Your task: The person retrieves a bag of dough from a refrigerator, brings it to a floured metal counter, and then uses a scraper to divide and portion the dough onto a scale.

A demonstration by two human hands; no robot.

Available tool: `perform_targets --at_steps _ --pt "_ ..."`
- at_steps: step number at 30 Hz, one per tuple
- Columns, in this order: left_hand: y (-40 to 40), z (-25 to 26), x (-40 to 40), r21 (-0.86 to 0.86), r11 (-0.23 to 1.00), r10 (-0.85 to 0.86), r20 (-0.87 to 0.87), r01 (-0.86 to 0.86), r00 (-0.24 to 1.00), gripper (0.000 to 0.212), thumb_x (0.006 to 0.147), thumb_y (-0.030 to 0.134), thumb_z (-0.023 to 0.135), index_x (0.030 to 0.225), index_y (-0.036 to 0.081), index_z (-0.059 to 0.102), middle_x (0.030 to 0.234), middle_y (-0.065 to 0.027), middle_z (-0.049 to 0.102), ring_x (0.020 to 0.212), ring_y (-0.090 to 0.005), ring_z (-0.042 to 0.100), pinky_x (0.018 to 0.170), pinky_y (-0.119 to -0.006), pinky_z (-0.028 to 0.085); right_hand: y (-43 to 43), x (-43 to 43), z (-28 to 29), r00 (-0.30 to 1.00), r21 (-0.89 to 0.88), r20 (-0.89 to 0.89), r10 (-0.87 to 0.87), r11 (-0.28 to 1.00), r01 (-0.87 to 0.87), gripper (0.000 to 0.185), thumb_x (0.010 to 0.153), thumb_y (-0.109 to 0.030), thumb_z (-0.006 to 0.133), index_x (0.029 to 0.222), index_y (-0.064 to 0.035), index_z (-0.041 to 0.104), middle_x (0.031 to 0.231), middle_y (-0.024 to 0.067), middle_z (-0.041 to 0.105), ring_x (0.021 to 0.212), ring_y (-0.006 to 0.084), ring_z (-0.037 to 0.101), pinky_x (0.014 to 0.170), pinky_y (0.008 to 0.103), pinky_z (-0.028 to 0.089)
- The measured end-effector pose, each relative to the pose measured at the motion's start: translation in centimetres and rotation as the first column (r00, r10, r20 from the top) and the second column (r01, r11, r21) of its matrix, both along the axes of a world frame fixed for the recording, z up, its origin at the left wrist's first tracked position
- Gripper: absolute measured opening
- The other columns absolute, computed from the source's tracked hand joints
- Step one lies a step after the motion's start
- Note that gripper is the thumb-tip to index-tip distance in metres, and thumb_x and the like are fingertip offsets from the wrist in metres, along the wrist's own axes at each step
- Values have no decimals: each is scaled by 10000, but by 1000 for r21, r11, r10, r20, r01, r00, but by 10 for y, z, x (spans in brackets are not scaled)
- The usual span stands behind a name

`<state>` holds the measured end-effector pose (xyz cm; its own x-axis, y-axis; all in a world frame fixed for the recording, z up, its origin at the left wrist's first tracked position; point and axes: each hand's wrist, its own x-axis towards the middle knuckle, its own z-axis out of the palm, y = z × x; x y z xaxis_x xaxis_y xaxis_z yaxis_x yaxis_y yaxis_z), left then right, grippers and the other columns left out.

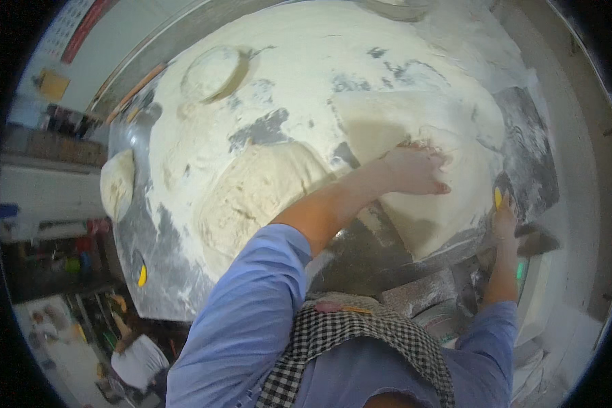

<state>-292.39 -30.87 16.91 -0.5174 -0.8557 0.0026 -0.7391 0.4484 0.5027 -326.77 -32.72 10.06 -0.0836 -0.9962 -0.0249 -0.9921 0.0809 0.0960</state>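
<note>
My left hand [418,168], dusted with flour, lies palm down with its thumb apart on a flat floured dough sheet [413,214]. Loose flour is around its fingertips. Beneath and beside my left forearm sits a large soft mass of dough [255,199]. At the right edge of the metal worktop [158,255], my right hand [505,217] is next to a small yellow object [498,198]; whether it grips this or the edge cannot be told. A thick layer of flour [296,56] covers much of the worktop.
A round flour-filled sieve or bowl [211,74] stands at the back left. Near the left edge are a smaller dough piece [117,186], a wooden stick [137,89] and another yellow object [142,275]. Bags [438,316] are below the worktop. Another person [138,361] is at lower left.
</note>
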Motion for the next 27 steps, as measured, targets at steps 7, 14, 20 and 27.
perform_targets --at_steps 7,14,20,27 --pt "175 6 196 -33 335 880 -347 -942 325 474 718 188 651 1158 88 507 1141 -135 500 1077 -265 457 934 -368 360 15 114 109 167 105 985 -42 913 -393 510 773 -192 618 1206 8 437 1214 123 484 1104 230 474 940 352 368" --pt "360 -33 234 540 -64 953 -216 -839 -212 649 672 82 669 1232 -46 366 1139 -162 476 1090 -291 451 862 -382 415 55 310 23 136 213 977 -164 734 -645 458 823 -129 576 1226 6 405 1167 132 513 1057 213 503 905 309 408" --pt "361 -59 244 733 207 887 -420 -648 -192 536 686 -31 622 1171 -40 393 1066 -144 509 1006 -194 511 830 -312 456 110 405 35 -83 299 845 -528 596 -745 486 792 -121 603 1226 -17 412 1118 120 532 999 198 525 843 317 452" --pt "392 -62 263 718 675 341 -507 -169 -792 511 807 301 450 1213 -4 394 1122 -181 505 991 -283 533 849 -379 455 237 511 172 267 201 807 527 180 -963 298 819 -213 551 1062 -40 544 1065 109 546 915 211 540 818 295 459"
